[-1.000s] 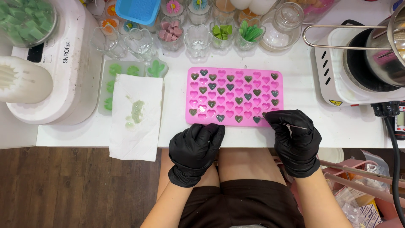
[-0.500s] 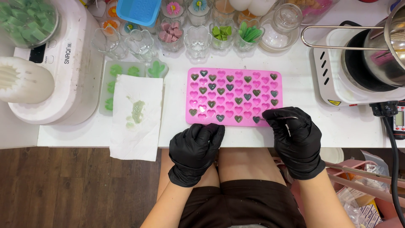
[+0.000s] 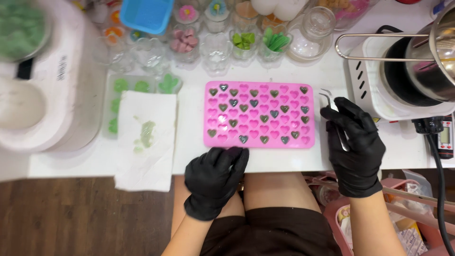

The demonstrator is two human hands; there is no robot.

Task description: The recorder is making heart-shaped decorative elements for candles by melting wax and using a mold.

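The head view shows 1 pink heart mould (image 3: 259, 115) lying flat near the middle of the white table (image 3: 189, 156), with 6 rows of heart cavities; some hold dark green or grey fillings and the rest show pink. Left of it lies 1 white paper towel (image 3: 144, 140) stained green, partly over 1 pale green mould (image 3: 137, 87). To the far right stands 1 white hot plate (image 3: 374, 85) carrying 1 metal pot (image 3: 438, 52). A row of small glass cups (image 3: 215, 47) lines the far side. The 2 hands wear black gloves. The left hand (image 3: 214, 180) is loosely curled, holding nothing, its fingertips resting at the near table edge just below the mould. The right hand (image 3: 355, 142), just right of the mould, grips 1 pair of metal tweezers (image 3: 332, 111) between thumb and fingers, tips pointing far-left.
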